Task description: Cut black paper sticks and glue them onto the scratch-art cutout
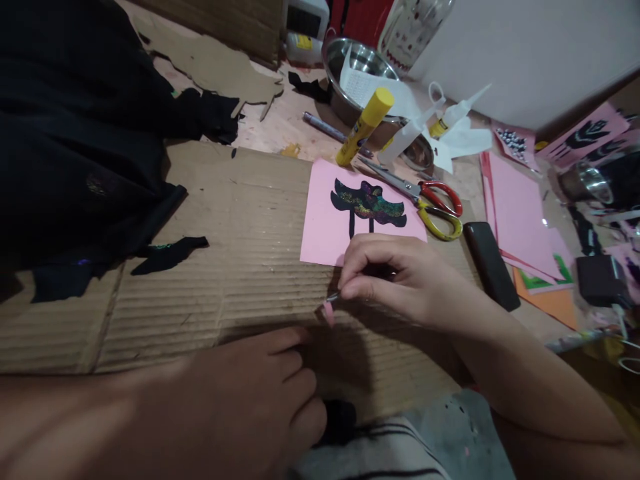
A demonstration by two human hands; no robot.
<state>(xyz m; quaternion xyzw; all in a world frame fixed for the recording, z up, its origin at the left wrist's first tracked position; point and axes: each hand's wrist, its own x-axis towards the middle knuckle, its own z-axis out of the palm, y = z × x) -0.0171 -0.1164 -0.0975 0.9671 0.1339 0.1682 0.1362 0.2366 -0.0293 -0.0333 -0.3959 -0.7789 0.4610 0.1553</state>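
Between the thumb and fingers of my right hand point(385, 280) is a thin dark tool point(334, 297); its exact kind is too small to tell. A small curl of pink paper strip point(329, 312) hangs at its tip. My left hand point(265, 393) is lower left, back up, with the fingers curled in; whatever they hold is hidden. Just beyond the right hand lies a pink card point(320, 227), its near edge partly covered by that hand. On it is a black glittery shape point(370, 202) with two black stems.
Cardboard point(260, 220) covers the work surface. Beyond the card are scissors point(420, 193), a standing yellow glue stick point(365, 127), glue bottles point(413, 133) and a steel bowl point(335, 50). Black fabric point(80, 153) lies left; a black phone-like slab point(493, 267) and pink sheets point(520, 213) lie right.
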